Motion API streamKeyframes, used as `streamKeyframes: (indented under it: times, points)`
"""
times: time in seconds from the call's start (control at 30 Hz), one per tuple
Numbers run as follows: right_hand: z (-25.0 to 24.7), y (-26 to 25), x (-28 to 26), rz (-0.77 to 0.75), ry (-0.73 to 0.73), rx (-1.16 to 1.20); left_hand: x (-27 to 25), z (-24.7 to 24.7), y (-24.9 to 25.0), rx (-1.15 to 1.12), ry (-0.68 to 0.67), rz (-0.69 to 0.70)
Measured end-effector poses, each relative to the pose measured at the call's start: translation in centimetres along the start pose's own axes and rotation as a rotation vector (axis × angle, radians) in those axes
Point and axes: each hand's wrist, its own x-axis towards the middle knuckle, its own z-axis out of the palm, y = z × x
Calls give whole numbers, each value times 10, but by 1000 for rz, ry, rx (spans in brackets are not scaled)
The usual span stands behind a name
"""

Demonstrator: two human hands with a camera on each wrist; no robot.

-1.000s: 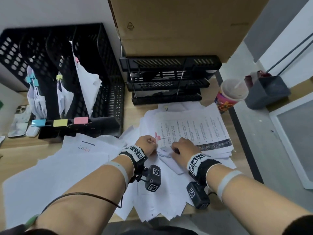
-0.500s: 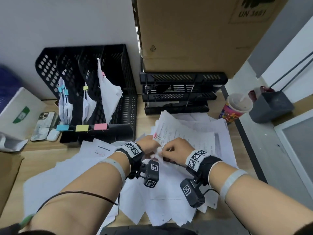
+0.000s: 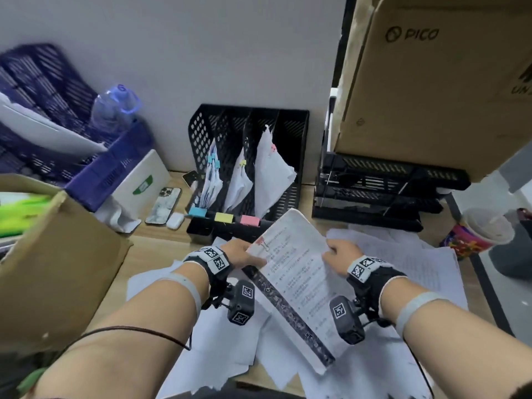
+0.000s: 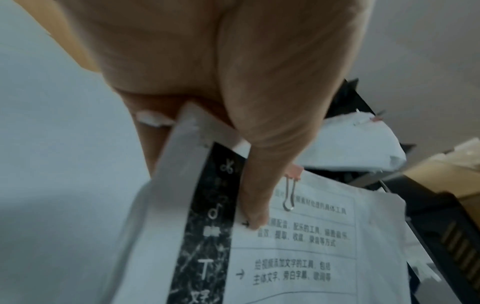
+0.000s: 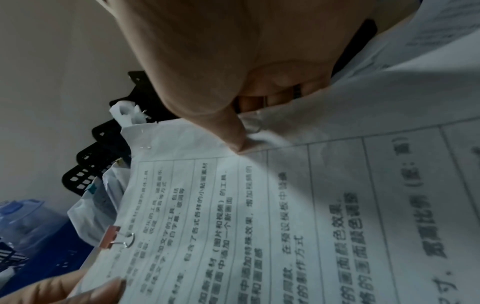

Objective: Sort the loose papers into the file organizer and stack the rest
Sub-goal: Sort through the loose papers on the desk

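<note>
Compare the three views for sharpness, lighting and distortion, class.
Head view: wide-angle bend at the edges, evenly lit, text on the clipped sheets too small to read. Left wrist view: left hand blurred up close, print fairly sharp. Right wrist view: right hand dim, casting shadow across the page.

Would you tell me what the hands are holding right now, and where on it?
Both hold the clipped paper bundle: left hand pinches its corner beside the pink clip, right hand grips the opposite edge.

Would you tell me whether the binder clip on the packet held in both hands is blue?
No, the binder clip on the packet is pink, with silver wire handles folded flat on the printed page.
</note>
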Motion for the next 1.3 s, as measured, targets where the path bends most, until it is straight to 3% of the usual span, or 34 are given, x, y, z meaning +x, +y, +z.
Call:
streamKeyframes:
  times: [0.23, 0.3, 0.37, 0.4, 0.53, 0.6, 0.83, 0.9, 0.97, 1.03, 1.17, 1.3]
  points:
    - [28, -39, 2, 32, 29, 28, -17, -35, -47, -143, 83, -34]
    - [32, -51, -2, 57, 128, -24, -17, -42, -51, -176, 96, -23]
    - [32, -69, -13, -26, 215, -83, -17, -47, -51, -222, 86, 0]
    - [32, -80, -21, -87, 181, -74, -19, -50, -47, -242, 77, 13]
    - [51, -116, -46, -206, -222, -137, -22, -55, -24, -311, 32, 86]
    - [60, -124, -50, -203, -253, -246, -25, -56, -5, -347, 2, 121]
    - [20, -127, -55, -47, 52, -272, -26, -65, 63, -446, -165, 253]
    - [-2, -123, -59, -7, 111, -206, -12, -65, 78, -330, -45, 368]
    - [-23, -120, -65, 12, 190, -153, 1, -65, 90, -13, 169, 493]
    - [-39, -118, -69, 11, 277, -109, 11, -65, 103, 223, 290, 555]
    - [-61, -115, -67, -1, 374, 50, 23, -66, 123, 492, 308, 489]
    - [-69, -120, -58, -79, 385, 168, 37, -73, 110, 415, 437, 394]
